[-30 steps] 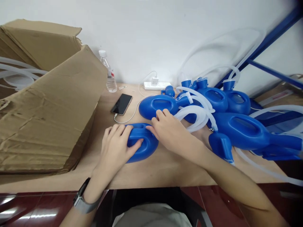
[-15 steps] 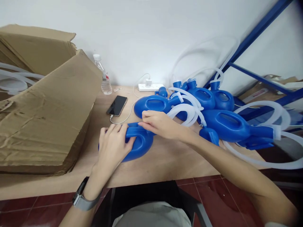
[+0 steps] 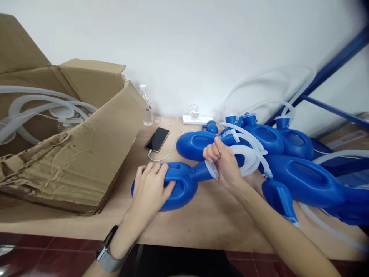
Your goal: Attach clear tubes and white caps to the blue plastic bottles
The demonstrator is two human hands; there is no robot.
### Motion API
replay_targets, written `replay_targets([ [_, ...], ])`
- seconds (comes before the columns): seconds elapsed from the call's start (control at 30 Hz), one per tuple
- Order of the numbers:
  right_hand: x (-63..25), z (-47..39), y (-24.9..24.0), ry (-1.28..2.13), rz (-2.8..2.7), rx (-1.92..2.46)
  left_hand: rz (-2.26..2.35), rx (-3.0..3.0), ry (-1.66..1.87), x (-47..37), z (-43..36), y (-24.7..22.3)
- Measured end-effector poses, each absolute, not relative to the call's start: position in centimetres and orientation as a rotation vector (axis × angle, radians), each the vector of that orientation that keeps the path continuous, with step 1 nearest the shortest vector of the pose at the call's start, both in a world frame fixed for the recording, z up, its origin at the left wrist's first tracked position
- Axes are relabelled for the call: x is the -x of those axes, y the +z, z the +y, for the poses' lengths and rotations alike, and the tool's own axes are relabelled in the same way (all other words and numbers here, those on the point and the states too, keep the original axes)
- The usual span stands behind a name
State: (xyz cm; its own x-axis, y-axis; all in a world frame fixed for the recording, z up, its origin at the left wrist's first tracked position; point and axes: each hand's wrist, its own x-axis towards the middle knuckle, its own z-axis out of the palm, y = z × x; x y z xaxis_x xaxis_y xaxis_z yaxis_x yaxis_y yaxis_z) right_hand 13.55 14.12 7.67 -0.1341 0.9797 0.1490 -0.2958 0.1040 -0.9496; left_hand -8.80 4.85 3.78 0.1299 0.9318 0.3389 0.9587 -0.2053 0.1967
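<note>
My left hand [image 3: 152, 184] is wrapped around the handle of a blue plastic urinal bottle [image 3: 184, 194], which lies on its side with its neck pointing right. A clear whitish collar [image 3: 212, 169] sits on the mouth of that neck. My right hand [image 3: 226, 161] is closed right beside the collar, fingers curled and thumb up; what is inside the fingers, if anything, is hidden. Just behind lies a second blue urinal bottle [image 3: 188, 144] with a white collar. A coil of translucent tube [image 3: 249, 159] rests to the right of my right hand.
Several more blue bottles [image 3: 302, 181] with tubes crowd the right side. An open cardboard box [image 3: 95, 154] holding translucent tubes [image 3: 43, 98] stands at left. Along the back are a water bottle [image 3: 148, 111], a charging phone [image 3: 157, 139] and a power strip [image 3: 197, 120]. A blue metal frame [image 3: 334, 61] rises at right.
My right hand has moved right, from near the bottle's handle to its mouth, uncovering neck and collar. My left hand stays on the handle. The camera view has shifted left.
</note>
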Motion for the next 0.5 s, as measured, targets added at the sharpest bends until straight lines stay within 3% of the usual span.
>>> replay_targets([
  [0.13, -16.3, 15.8, 8.0, 1.286, -1.114, 0.796, -1.934, 2.286, -0.606, 9.2, 4.5, 3.8],
  [0.23, -18.5, 16.2, 7.4, 0.953, -1.38, 0.856, -1.917, 2.276, -0.61, 9.4, 4.3, 3.7],
  [0.5, -19.5, 13.5, 3.1, 0.68, -2.21, 0.973, -1.868, 2.163, -0.672, 11.3, 5.2, 3.5],
])
